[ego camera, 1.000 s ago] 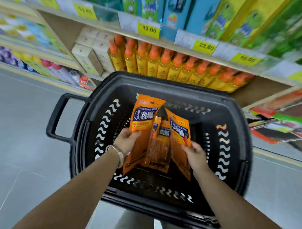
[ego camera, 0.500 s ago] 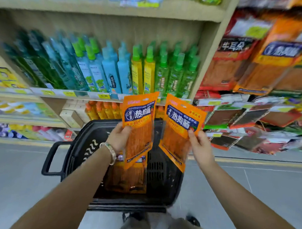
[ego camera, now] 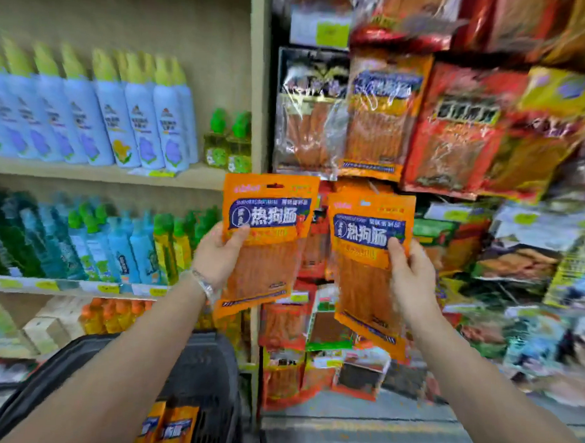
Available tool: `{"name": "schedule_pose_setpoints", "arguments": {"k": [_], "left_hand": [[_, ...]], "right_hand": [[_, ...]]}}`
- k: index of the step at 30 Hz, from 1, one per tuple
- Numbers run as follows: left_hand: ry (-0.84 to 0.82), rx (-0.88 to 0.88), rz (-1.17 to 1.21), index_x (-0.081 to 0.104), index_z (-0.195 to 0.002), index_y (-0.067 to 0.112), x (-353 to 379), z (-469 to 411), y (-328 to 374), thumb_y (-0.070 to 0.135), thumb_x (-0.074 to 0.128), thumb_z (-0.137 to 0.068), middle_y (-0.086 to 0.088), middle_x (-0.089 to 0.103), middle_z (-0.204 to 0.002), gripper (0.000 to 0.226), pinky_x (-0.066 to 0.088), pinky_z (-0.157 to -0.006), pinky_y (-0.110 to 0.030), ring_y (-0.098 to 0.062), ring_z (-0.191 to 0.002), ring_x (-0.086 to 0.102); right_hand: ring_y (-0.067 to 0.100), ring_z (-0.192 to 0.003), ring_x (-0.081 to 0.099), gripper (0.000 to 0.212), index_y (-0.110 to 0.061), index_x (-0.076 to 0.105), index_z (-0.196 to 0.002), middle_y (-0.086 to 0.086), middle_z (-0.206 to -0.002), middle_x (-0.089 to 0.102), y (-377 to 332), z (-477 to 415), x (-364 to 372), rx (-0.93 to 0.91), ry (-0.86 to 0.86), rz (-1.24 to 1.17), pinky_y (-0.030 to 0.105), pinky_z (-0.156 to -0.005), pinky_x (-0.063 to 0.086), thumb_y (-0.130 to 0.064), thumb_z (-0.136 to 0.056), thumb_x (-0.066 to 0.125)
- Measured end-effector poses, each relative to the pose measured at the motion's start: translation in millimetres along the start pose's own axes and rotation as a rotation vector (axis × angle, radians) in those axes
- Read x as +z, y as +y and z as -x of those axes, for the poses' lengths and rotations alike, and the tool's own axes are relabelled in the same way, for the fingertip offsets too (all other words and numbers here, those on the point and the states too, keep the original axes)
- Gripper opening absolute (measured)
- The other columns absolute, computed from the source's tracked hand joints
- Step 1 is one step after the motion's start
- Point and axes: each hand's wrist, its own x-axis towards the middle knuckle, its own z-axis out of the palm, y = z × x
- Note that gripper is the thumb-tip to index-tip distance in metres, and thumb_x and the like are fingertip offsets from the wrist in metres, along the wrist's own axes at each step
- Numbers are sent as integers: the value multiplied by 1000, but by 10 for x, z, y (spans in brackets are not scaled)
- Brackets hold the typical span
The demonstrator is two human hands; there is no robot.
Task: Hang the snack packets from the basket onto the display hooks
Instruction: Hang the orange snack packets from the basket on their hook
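Observation:
My left hand (ego camera: 218,258) grips an orange snack packet (ego camera: 267,240) by its left edge and holds it upright. A second orange snack packet (ego camera: 369,267) is gripped at its right side by my right hand (ego camera: 412,278). Both are raised in front of the display of hanging snack packets (ego camera: 377,125), just below a matching orange packet. The black basket (ego camera: 210,361) is low at the bottom left, with more orange packets (ego camera: 171,426) lying inside. The hooks themselves are hidden behind the hanging packets.
A wooden upright (ego camera: 257,87) divides the snack display from shelves of blue spray bottles (ego camera: 128,122) and green and blue bottles (ego camera: 117,248) on the left. Orange-capped bottles (ego camera: 115,314) stand on the lowest shelf. Grey floor (ego camera: 360,429) shows at the bottom right.
Both hands lifted a packet each out of the basket and raised them up and right toward the hanging display. The view swung up from the basket to the shelves.

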Motion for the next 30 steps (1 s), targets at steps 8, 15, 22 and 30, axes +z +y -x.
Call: {"name": "schedule_pose_setpoints", "arguments": {"k": [8, 15, 22, 30], "left_hand": [[58, 84, 8, 63, -88, 29, 501, -438, 770, 27, 56, -92, 17, 63, -82, 9, 41, -62, -6, 11, -67, 55], [101, 0, 138, 66, -77, 28, 766, -902, 963, 36, 59, -86, 14, 70, -71, 14, 53, -69, -28, -13, -72, 68], [100, 26, 240, 66, -70, 25, 1008, -1298, 1110, 38, 59, -81, 10, 69, -58, 18, 50, -51, -23, -9, -52, 67], [-26, 32, 282, 64, -83, 23, 1179, -1738, 1164, 37, 58, -87, 2, 74, -73, 16, 52, -50, -24, -18, -65, 71]], "right_hand": [[-7, -65, 52, 22, -15, 59, -84, -3, -76, 60, -387, -907, -521, -116, 134, -116, 11, -59, 38, -28, -98, 47], [13, -84, 50, 18, -25, 59, -101, -4, -94, 55, -579, -1643, -520, -25, 131, -240, 28, -70, 38, -39, -95, 50], [-2, -48, 51, 19, -21, 56, -77, -8, -62, 56, -782, -2248, -394, -53, 101, -298, 12, -47, 38, -27, -94, 50], [16, -66, 50, 13, -11, 58, -85, 5, -73, 55, -803, -2805, -142, -7, 36, -370, 21, -58, 38, -19, -92, 51]]}}
